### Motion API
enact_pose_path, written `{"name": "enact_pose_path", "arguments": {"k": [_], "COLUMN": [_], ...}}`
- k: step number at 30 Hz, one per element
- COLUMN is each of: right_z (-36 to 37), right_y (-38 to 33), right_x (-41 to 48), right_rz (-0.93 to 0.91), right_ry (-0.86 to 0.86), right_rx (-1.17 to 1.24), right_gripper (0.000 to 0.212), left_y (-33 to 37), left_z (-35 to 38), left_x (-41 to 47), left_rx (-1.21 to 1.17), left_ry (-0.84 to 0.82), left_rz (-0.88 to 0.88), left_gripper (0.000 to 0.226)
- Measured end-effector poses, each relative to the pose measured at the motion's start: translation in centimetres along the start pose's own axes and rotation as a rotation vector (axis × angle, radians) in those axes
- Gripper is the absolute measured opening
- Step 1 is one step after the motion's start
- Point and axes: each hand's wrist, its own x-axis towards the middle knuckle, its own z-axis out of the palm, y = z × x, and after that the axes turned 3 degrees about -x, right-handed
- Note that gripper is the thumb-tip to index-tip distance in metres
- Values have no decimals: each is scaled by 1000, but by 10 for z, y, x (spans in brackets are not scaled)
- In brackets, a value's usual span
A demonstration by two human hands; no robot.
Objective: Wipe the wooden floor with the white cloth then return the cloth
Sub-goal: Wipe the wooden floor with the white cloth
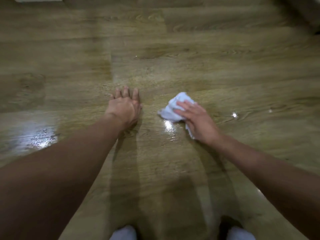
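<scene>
Our left hand [123,106] lies flat on the wooden floor [173,49], just toward 9 o'clock from the middle of the view. Its palm is down, its fingers are straight and only slightly spread, and it holds nothing. Our right hand [195,118] sits near it toward 3 o'clock, also flat, with straight fingers pressing down on the white cloth [173,109]. The fingers are not curled round it. The cloth is bunched into a crumpled wad on the floor, sticking out past the fingertips toward 11 o'clock, with a small corner showing by the heel of the hand. The two hands are apart, with bare boards between them. Wet-looking glare [41,137] shines on the boards at 8 o'clock, and another patch lies just beside the cloth. Two white toes [123,233] show at 6 o'clock.
</scene>
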Motion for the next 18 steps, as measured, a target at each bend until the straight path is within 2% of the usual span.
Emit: {"name": "enact_pose_path", "arguments": {"k": [4, 6, 7, 8, 10, 12, 13, 15, 18], "right_z": [-24, -11, -1, 9, 23, 20, 15, 3, -16], "right_y": [46, 20, -2, -25, -57, -44, -22, 21, 65], "right_x": [40, 39, 28, 11, -29, -45, -36, 0, 55], "right_rz": [325, 467, 478, 411, 144, -123, -187, -76, 300], "right_ry": [109, 214, 255, 262, 170, 50, 30, 82, 179], "right_rx": [16, 58, 69, 81, 59, -37, -77, -96, -37], "right_gripper": [49, 49, 49, 49, 50, 55, 59, 57, 54], "left_y": [5, 3, 2, 1, 6, 18, 26, 34, 41], "left_z": [9, 13, 15, 16, 14, 13, 13, 13, 11], "left_x": [-4, -8, -10, -14, -16, -13, -9, -2, 6], "left_rx": [-9, -1, 26, 51, 63, 53, 36, -37, -135], "left_ry": [32, 81, 80, 70, 35, -2, 1, 44, 76], "left_rz": [29, 145, 188, 198, 160, 110, 89, 65, 116], "left_gripper": [58, 56, 55, 56, 67, 77, 80, 83, 88]}}
